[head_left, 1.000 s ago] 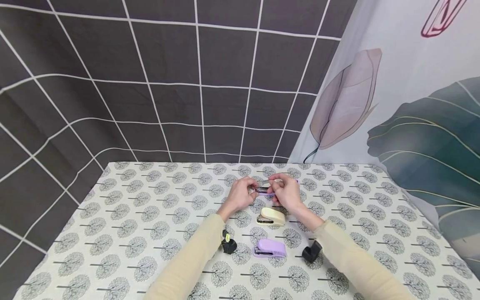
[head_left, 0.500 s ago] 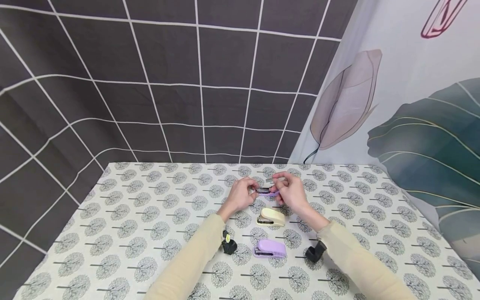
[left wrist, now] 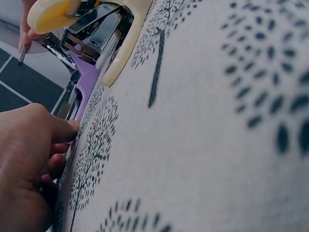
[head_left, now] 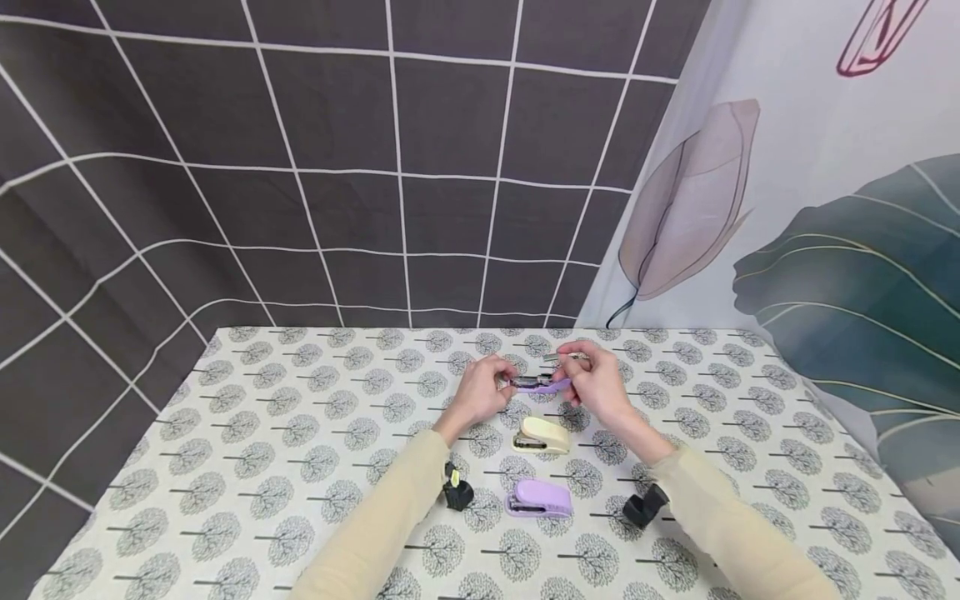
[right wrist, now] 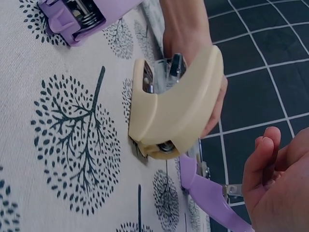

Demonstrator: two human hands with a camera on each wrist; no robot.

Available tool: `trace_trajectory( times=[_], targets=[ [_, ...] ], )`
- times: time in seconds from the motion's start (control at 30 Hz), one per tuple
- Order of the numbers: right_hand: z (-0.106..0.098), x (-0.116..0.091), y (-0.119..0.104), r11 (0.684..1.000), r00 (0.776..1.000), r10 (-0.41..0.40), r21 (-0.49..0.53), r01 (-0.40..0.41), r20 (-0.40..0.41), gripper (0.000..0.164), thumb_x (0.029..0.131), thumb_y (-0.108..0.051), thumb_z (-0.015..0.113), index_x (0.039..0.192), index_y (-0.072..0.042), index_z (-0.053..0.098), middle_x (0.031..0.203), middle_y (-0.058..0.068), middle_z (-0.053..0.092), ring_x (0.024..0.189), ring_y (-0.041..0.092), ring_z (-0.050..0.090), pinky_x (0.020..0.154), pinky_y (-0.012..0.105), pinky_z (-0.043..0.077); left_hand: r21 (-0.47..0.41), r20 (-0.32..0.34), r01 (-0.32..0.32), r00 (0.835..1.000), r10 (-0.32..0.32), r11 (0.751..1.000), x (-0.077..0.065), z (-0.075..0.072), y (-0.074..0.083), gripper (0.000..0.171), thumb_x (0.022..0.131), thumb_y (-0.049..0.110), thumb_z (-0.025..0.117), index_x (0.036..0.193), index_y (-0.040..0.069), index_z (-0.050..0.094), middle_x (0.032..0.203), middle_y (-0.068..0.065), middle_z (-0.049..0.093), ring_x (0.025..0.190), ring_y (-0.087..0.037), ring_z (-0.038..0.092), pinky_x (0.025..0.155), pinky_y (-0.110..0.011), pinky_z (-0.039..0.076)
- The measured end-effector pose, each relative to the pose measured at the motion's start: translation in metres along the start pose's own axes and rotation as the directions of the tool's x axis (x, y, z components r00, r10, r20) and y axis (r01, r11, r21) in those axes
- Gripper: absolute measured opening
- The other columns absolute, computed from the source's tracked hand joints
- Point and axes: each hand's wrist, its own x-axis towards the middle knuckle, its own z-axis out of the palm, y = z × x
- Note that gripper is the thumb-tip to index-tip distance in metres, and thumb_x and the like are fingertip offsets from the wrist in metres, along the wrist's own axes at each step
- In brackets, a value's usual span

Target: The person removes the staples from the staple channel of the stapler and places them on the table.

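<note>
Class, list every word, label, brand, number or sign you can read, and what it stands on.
No word, brand or number is readable.
Red mark on the curtain: cut off by the top edge, unreadable.
Far stapler, cream stapler, near stapler: any lettering is too small to read.

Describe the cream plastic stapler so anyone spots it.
In the head view, find the white tablecloth printed with grey trees. On it, the cream, curved plastic stapler sits between a nearer purple plastic stapler and a farther purple stapler. Of the three, only it is cream.
</note>
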Motion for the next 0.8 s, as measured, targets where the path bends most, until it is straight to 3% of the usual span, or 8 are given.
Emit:
trace_trajectory(
  times=[0.4,0.8],
  targets=[
    [-0.014,-0.003,0.0,1.0,1.0,-0.016,-0.011,0.016,-0.024,0.026,0.1,-0.004,0.056,0.123,0.009,0.056,0.083,0.024,0.067,0.045,0.011,0.053,0.044,0.027,0.05,-0.003,0.004,0.015,1.0,-0.015,1.0,-0.001,0.001,0.001,0.026,0.083,0.002,0.077,0.108,0.006,0.071,0.096,0.002,0.064,0.078,-0.012,0.053,0.074,-0.027,0.045],
    [-0.028,-0.003,0.003,0.999,0.998,0.033,0.021,-0.032,-0.045,0.027,0.101,-0.004,0.054,0.126,0.006,0.055,0.078,0.012,0.068,0.047,0.01,0.053,0.045,0.026,0.05,0.001,0.008,0.022,1.0,-0.022,1.0,0.0,0.001,0.001,0.026,0.083,0.002,0.077,0.108,0.007,0.071,0.095,0.002,0.063,0.078,-0.012,0.052,0.074,-0.027,0.045]
  ],
)
